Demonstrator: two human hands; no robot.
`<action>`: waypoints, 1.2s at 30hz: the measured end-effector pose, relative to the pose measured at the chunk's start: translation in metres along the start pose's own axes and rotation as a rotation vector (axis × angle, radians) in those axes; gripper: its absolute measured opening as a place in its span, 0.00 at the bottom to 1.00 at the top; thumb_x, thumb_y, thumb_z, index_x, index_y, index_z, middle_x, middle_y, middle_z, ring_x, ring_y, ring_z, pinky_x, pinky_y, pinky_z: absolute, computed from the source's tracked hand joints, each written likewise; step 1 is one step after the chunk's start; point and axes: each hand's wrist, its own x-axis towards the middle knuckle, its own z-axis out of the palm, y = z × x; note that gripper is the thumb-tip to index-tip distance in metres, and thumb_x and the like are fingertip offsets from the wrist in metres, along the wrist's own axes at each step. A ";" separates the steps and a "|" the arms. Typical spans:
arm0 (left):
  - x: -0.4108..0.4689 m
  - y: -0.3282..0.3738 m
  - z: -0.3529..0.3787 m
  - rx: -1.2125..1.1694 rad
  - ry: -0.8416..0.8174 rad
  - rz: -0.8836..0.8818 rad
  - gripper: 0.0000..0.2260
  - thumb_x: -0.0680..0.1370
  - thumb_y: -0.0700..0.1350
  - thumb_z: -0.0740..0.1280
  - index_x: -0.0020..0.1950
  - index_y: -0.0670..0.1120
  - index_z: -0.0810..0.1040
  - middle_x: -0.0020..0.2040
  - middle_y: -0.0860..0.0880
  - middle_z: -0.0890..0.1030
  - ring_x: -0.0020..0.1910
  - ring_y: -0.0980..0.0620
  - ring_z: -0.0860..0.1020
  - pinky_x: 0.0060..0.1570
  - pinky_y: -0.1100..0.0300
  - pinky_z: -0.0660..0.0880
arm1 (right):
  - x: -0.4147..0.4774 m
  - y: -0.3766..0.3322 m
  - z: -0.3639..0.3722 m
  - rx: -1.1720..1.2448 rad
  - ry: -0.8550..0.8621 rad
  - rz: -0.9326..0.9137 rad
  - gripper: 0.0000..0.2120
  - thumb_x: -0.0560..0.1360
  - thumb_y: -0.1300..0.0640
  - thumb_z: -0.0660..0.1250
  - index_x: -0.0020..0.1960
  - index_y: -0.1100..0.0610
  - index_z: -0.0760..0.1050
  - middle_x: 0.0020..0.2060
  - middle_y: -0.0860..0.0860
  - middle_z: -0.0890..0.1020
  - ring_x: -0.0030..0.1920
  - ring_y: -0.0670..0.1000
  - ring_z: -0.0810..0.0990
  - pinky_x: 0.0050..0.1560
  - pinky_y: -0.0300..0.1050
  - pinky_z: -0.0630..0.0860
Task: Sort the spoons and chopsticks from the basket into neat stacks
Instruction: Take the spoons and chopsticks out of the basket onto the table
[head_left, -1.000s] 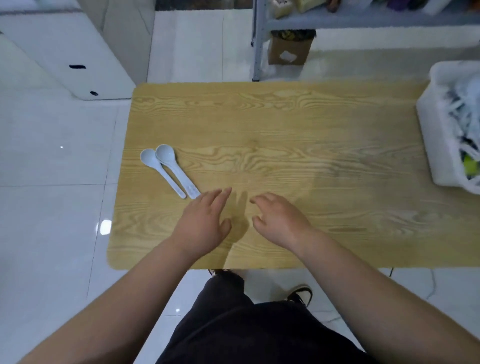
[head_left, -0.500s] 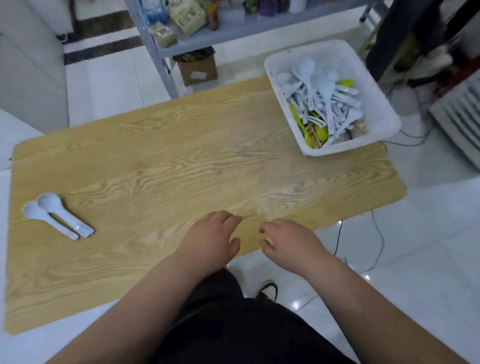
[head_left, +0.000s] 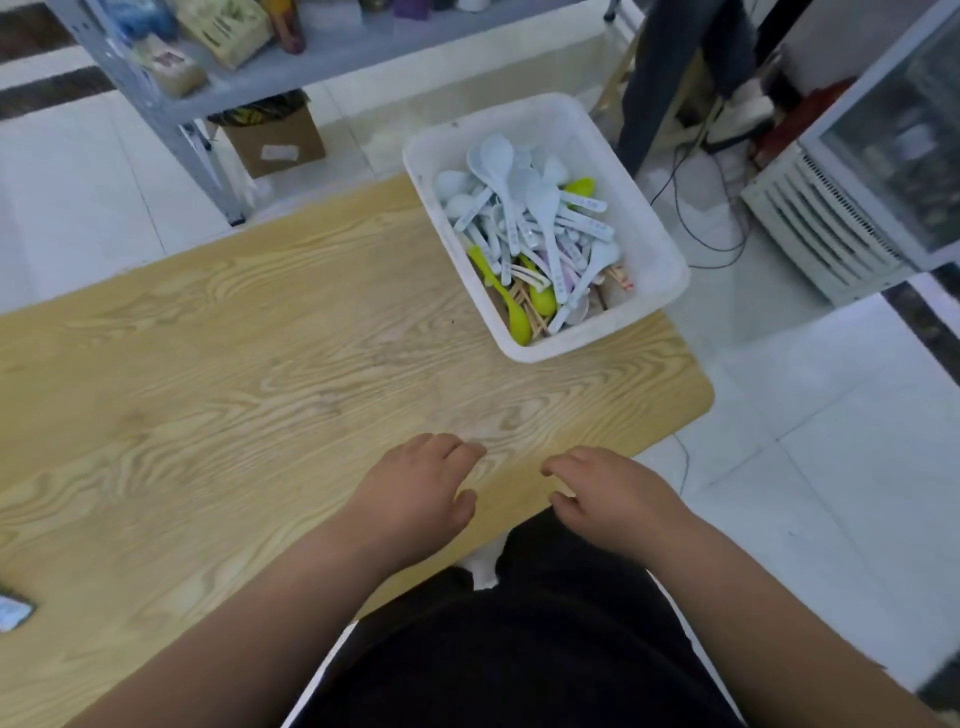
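White basket (head_left: 655, 244) of spoons (head_left: 524, 218) lies well beyond both empty hands

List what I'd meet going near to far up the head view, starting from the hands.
Left hand and right hand → bare wooden table → white basket of spoons → grey shelf.

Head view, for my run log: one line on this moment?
hands: left, right empty, near edge | basket: full, far right | stage: pre-reach
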 end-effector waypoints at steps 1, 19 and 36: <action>0.008 0.001 -0.002 -0.005 0.008 -0.011 0.24 0.81 0.53 0.60 0.77 0.54 0.63 0.72 0.54 0.70 0.71 0.52 0.67 0.68 0.57 0.65 | 0.003 0.011 -0.006 0.006 0.010 -0.004 0.19 0.82 0.46 0.57 0.72 0.48 0.69 0.65 0.46 0.75 0.64 0.49 0.73 0.59 0.45 0.73; 0.193 0.060 -0.053 -0.045 0.247 -0.594 0.23 0.80 0.49 0.62 0.76 0.51 0.66 0.68 0.47 0.74 0.67 0.44 0.71 0.62 0.49 0.71 | 0.216 0.128 -0.153 0.033 0.124 -0.218 0.23 0.82 0.46 0.58 0.76 0.43 0.62 0.67 0.55 0.68 0.65 0.57 0.72 0.58 0.54 0.76; 0.363 0.024 -0.090 -0.196 0.270 -0.872 0.20 0.79 0.52 0.65 0.65 0.41 0.70 0.60 0.42 0.75 0.56 0.41 0.78 0.45 0.52 0.70 | 0.218 0.162 -0.151 0.778 0.193 0.015 0.06 0.80 0.56 0.61 0.55 0.50 0.74 0.54 0.48 0.80 0.50 0.52 0.80 0.48 0.48 0.77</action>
